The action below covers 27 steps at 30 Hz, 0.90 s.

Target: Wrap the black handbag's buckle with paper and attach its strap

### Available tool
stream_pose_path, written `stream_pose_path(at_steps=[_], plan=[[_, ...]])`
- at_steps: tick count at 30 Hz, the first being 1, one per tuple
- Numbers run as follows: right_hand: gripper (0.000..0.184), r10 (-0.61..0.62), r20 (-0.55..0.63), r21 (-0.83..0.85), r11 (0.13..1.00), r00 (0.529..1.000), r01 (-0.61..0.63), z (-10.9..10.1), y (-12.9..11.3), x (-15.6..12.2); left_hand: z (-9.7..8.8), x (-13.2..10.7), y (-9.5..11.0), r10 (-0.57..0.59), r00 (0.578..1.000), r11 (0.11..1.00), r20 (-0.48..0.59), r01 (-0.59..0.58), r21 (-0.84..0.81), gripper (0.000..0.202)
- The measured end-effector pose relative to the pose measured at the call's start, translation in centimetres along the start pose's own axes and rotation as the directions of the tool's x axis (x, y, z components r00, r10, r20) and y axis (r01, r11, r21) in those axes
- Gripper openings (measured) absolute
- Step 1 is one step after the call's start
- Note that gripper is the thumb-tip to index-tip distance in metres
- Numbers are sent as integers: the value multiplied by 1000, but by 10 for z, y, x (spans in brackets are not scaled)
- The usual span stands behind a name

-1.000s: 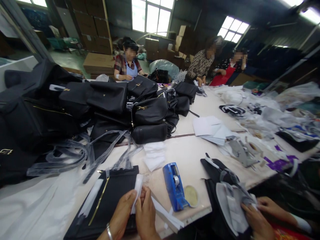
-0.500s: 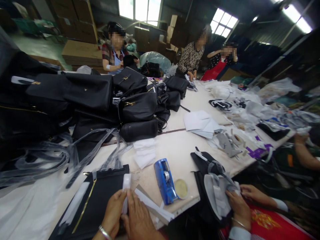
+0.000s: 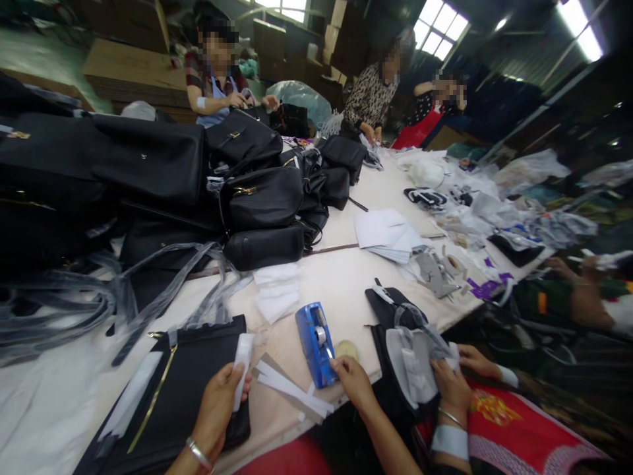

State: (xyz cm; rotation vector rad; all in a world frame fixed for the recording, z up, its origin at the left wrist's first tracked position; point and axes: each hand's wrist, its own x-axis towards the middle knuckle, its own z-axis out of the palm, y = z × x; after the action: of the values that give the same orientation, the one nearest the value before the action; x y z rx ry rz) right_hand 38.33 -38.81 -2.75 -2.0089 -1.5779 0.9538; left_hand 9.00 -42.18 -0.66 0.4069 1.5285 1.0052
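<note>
The half-open right hand (image 3: 352, 381) has been moved onto the tape dispenser (image 3: 312, 346), with a roll (image 3: 320, 336) inside it. Left of it, a white strip (image 3: 242, 366) is pinched by the left hand (image 3: 217, 404).

Dim workshop, bright windows (image 3: 438, 26), cardboard stacks (image 3: 123, 69), long pale table (image 3: 346, 287)

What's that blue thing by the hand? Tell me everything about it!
It is a blue tape dispenser of shiny plastic, long and narrow, resting on the pale table near its front edge. A small roll of tape sits in its middle. The right hand touches its near end. A round yellowish disc lies beside it, white strips on its other side.
</note>
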Motion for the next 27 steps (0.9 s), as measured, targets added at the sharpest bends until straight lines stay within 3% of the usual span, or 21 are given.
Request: stream_pose_path(at_steps=[8, 11, 15, 21, 27], plan=[[36, -56, -44, 61, 996, 997, 59, -18, -15, -37, -1, -4, 1, 21, 1000, 1000, 0, -21, -13, 45], [37, 122, 39, 246, 961, 992, -128, -17, -8, -49, 1, -7, 6, 24, 1000, 1000, -15, -24, -14, 46], [40, 308, 200, 414, 834, 930, -365, -8, 6, -50, 5, -12, 12, 29, 999, 1000, -17, -29, -6, 46], [34, 410, 292, 471, 725, 864, -502, -7, 11, -45, 4, -11, 10, 26, 999, 1000, -19, -26, -9, 47], [28, 457, 311, 515, 657, 834, -551, -15, 11, -44, 1, -9, 7, 30, 999, 999, 12, -30, -27, 46]])
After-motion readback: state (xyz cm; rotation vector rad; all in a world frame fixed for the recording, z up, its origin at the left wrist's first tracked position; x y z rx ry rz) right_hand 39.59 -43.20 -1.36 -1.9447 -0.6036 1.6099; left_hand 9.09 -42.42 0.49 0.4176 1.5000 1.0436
